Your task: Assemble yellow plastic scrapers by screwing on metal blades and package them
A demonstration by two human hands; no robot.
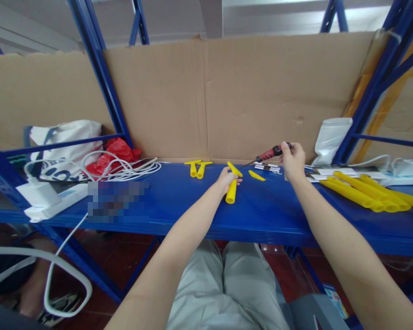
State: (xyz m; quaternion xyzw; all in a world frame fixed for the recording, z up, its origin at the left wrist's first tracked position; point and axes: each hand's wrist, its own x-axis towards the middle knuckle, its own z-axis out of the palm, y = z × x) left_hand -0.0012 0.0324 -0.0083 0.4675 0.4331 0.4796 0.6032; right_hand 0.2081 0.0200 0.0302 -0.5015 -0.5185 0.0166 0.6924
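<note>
My left hand [226, 180] is closed around a yellow plastic tube [231, 195] with a flat yellow crosspiece [234, 169] at its far end. My right hand [293, 160] grips the black end of a screwdriver [269, 153] with a red and black handle. Its thin shaft points left and down to the crosspiece; whether the tip touches it I cannot tell. Just right of the tube, a loose yellow piece [257, 175] lies on the blue shelf [179, 201]. Two T-shaped yellow parts [197, 169] stand farther back to the left. Small white strips [266, 167] lie below the screwdriver handle.
Several yellow tubes [368, 192] lie at the right, by a white pouch [330, 137]. On the left are a power strip [57, 201], coiled white cable [124, 172], a red plastic bag [115, 155] and a cloth bag [72, 137]. Cardboard [261, 96] backs the shelf. Part of another person's leg [37, 270] shows lower left.
</note>
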